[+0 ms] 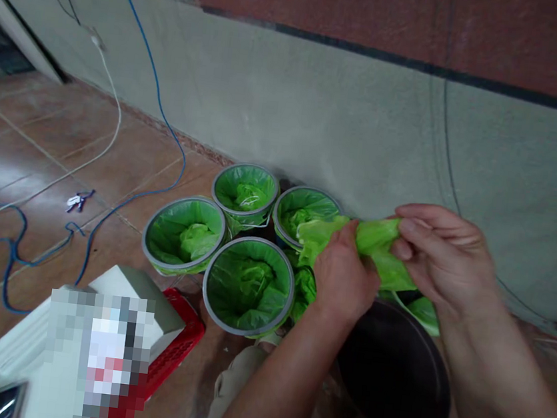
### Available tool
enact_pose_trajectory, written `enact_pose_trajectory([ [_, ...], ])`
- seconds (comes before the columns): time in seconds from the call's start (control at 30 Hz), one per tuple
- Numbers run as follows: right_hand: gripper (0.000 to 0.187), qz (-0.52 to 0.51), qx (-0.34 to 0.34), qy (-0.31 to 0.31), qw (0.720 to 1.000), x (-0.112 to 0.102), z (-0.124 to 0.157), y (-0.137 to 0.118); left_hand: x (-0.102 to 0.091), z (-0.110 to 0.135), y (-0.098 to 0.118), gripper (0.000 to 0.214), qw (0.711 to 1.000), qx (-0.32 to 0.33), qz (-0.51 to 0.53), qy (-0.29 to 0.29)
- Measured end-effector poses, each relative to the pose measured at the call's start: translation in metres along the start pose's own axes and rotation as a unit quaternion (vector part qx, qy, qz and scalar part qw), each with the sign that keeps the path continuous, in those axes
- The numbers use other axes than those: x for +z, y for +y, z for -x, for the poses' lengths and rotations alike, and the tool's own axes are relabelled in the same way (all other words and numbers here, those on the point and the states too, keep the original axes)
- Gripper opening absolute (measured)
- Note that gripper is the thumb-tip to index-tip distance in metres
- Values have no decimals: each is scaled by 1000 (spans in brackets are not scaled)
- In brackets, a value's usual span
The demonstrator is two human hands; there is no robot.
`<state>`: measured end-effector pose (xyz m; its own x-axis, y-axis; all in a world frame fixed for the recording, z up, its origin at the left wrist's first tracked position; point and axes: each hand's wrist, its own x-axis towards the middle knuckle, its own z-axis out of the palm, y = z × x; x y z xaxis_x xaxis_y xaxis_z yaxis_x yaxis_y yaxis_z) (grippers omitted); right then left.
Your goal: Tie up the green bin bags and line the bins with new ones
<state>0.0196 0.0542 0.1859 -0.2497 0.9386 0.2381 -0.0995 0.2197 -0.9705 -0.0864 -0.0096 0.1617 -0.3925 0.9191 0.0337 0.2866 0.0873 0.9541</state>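
A thin bright green plastic bag (378, 237) is stretched between my two hands, partly bunched up. My left hand (346, 274) grips its middle, fingers closed around the film. At the bag's right end, my right hand (447, 252) pinches it between thumb and fingers. Below my hands is a dark, oval bin-like thing (393, 376), whose side facing me looks plain and bare. Just left of my left hand stands a grey-rimmed bin (207, 281) lined with green plastic. Behind the bag, another lined bin (311, 190) is partly covered by it.
Two more lined bins (145, 237) stand to the left, each with crumpled green plastic inside. A white box (149, 288) rests on a red plastic basket (195, 325). Blue cable (157, 98) and white cable (118, 117) cross the tiled floor. A grey wall (321, 100) runs behind.
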Motion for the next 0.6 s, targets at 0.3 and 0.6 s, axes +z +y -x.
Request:
enact_pose_trajectory([
  [0.3,38,171,118,139,968,14,87,83,-56,-40,-12,19,898,94,124,412],
  [0.6,63,288,362,138,876,84,112,250,-45,-36,-14,24,907,138,121,379],
])
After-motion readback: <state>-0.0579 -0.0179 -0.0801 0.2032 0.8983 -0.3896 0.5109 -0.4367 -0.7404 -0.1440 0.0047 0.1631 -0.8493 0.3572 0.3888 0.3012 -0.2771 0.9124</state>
